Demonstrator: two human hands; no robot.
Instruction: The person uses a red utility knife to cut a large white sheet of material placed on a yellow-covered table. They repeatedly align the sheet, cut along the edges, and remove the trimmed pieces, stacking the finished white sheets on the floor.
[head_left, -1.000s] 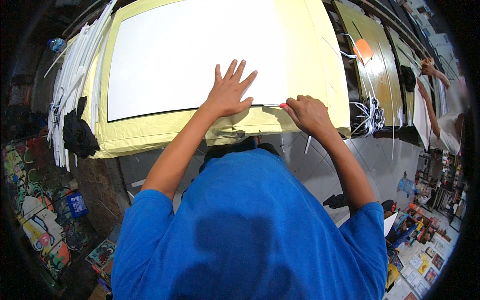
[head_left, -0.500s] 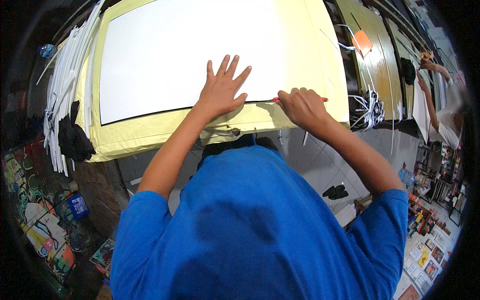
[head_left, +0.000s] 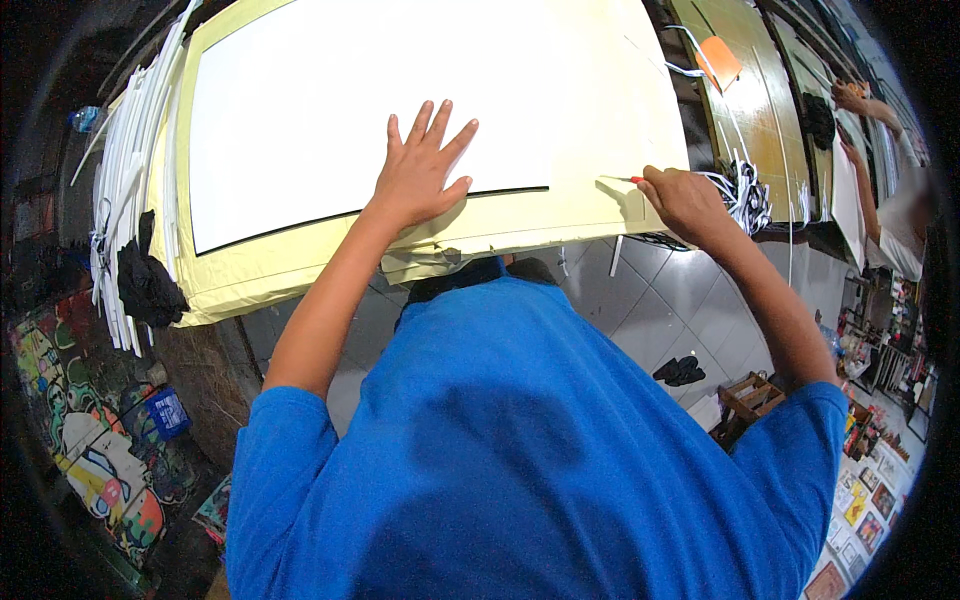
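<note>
A large white board (head_left: pixel 330 100) with a black near edge lies on the yellow-covered table (head_left: pixel 610 215). My left hand (head_left: pixel 422 178) presses flat on the board by that edge, its fingers spread. To the right of the board's near right corner, my right hand (head_left: pixel 688 205) is closed around a red cutter knife (head_left: pixel 637 180). The thin blade points left over the yellow cover, apart from the board. Most of the knife's handle is hidden in my fist.
Long white strips (head_left: pixel 135 170) hang over the table's left end, with a black cloth (head_left: pixel 150 275) beside them. At right are a bundle of strips (head_left: pixel 745 195) and an orange piece (head_left: pixel 718 62). Another person's hand (head_left: pixel 852 98) works at far right. Black gloves or cloth (head_left: pixel 680 371) lie on the floor.
My right hand has moved right with the cutter knife, from the board's near edge to past its right corner. My left hand stays flat on the board; the view has shifted slightly.
</note>
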